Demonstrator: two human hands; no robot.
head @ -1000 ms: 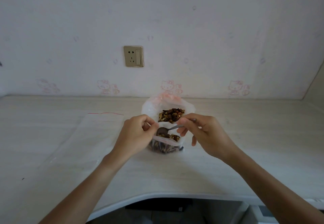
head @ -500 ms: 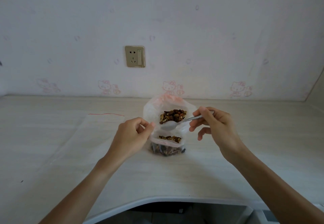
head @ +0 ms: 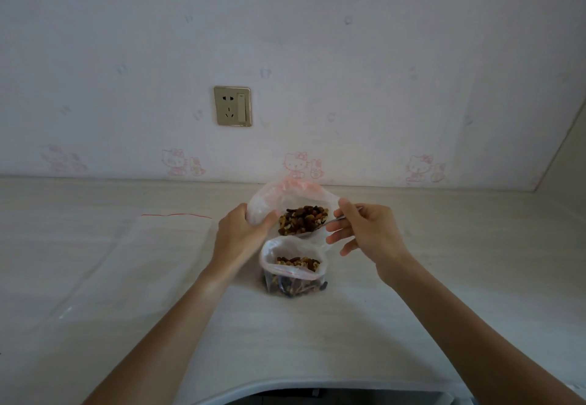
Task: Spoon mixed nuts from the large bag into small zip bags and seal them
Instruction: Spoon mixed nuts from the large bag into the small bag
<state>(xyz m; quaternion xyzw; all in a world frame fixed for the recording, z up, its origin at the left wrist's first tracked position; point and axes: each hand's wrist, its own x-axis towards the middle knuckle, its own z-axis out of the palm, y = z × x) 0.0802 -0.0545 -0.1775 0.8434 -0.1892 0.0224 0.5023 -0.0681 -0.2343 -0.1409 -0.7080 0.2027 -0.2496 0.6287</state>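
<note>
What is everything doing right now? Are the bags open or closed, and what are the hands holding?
large bag: open, nuts inside, left side held.
small zip bag: open, unsealed, partly filled, standing on the table.
spoon: held, bowl in the large bag.
left hand: grips the large bag.
right hand: pinches the spoon.
empty zip bag: lying flat.

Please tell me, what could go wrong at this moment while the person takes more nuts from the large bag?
1. The small zip bag stands open near the large bag with no hand on it; a knock could tip it and spill nuts.
2. The left hand grips only one side of the large bag, so its soft mouth may fold over the spoon.
3. The right hand holds the spoon by its end; a full scoop might drop nuts.
</note>
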